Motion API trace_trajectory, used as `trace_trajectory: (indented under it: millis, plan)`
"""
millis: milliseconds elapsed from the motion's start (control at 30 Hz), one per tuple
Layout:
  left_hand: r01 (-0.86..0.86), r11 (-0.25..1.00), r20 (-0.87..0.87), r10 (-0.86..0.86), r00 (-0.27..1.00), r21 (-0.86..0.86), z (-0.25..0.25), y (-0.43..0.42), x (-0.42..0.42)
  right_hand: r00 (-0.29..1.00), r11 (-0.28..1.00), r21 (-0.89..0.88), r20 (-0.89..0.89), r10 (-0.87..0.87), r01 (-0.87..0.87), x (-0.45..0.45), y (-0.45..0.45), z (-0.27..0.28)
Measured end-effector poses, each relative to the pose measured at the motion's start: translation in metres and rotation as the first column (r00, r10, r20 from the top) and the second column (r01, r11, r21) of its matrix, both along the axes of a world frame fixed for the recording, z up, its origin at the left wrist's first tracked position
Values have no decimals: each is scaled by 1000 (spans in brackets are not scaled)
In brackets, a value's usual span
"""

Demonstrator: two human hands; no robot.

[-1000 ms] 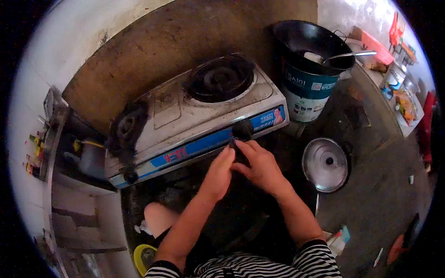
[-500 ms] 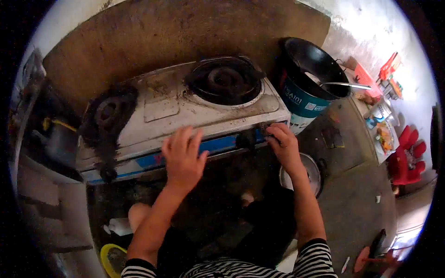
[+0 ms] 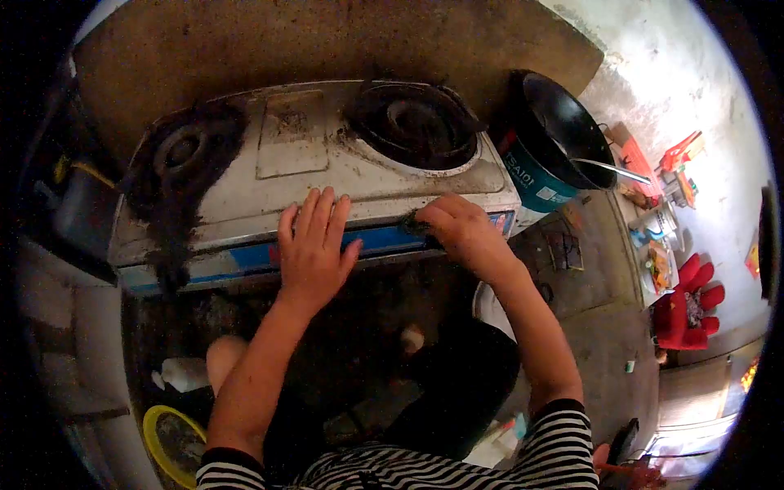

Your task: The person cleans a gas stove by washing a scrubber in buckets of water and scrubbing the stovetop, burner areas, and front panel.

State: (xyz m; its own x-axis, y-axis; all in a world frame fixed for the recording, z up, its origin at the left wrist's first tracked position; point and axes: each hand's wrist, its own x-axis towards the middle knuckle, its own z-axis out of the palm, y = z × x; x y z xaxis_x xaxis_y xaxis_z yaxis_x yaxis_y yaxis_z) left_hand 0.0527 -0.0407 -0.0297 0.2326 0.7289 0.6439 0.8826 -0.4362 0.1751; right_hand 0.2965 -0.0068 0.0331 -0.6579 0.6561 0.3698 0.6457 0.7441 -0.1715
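A grimy white two-burner gas stove (image 3: 314, 188) with a blue front strip stands before me. My left hand (image 3: 314, 253) lies on its front edge, fingers stretched out and holding nothing. On the front panel, right of the middle, my right hand (image 3: 467, 233) pinches a small dark scouring pad (image 3: 411, 222), mostly hidden by the fingers. The pad is against the panel beside the right knob, which the hand partly covers. Blackened burners sit at the left (image 3: 181, 151) and right (image 3: 412, 121) of the stove top.
Right of the stove, a black wok (image 3: 563, 110) with a metal-handled utensil rests on a teal bucket (image 3: 535, 184). A yellow-rimmed basin (image 3: 151, 437) and a white bottle (image 3: 184, 374) are at lower left. A red chair (image 3: 682, 318) stands far right.
My right hand has moved left along the front panel with the scouring pad. My left hand has settled onto the front edge. The view has shifted slightly.
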Motion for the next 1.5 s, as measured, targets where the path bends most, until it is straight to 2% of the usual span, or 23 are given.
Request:
trace_trajectory:
  millis: [100,200,300,400,500,600,700,733,867,1000,1100,1133,1233,1267,1400,1500]
  plan:
    - [37,999,26,-37,999,2,1,0,-4,989,990,-12,-61,138,-139,13,5,5]
    - [61,998,57,-62,996,19,3,-2,-8,980,994,-104,-189,-55,36,36,3,-5]
    - [85,996,63,-85,994,7,5,-3,-12,969,995,-60,-227,-94,82,40,0,-11]
    - [114,993,78,-112,991,-11,6,-2,-16,975,990,4,-170,-141,144,41,-2,-11]
    - [129,992,96,-127,987,-14,6,-3,-17,983,998,3,-174,-58,60,26,1,-6]
    - [134,990,90,-129,987,-45,5,-1,-17,999,996,-93,38,19,-15,4,2,5]
    - [144,989,101,-140,985,-34,6,-3,-20,995,995,-74,-78,-65,59,31,3,6]
    - [142,989,107,-138,985,-32,5,-2,-20,984,986,-85,-97,-153,145,42,1,5]
    - [97,995,92,-94,991,-37,7,-2,-18,992,992,-4,-38,-123,123,39,2,0]
    - [87,996,74,-86,994,-18,8,-3,-13,999,999,45,22,26,-27,25,9,4]
    - [96,995,69,-96,993,-5,9,-4,-15,996,997,-45,-49,-71,69,51,4,3]
    - [82,997,71,-83,994,8,8,-2,-16,997,997,3,24,-77,77,68,9,-9]
    - [97,995,77,-97,992,-6,3,-2,-10,998,992,107,20,-67,65,59,6,-9]
    - [103,994,81,-101,992,-21,4,-2,-11,998,996,65,-7,-64,64,46,3,1]
    - [104,994,83,-101,991,-31,4,0,-12,984,985,7,40,175,-175,6,11,-1]
    - [79,997,57,-79,995,3,10,-2,-12,995,996,-71,-81,57,-62,32,10,3]
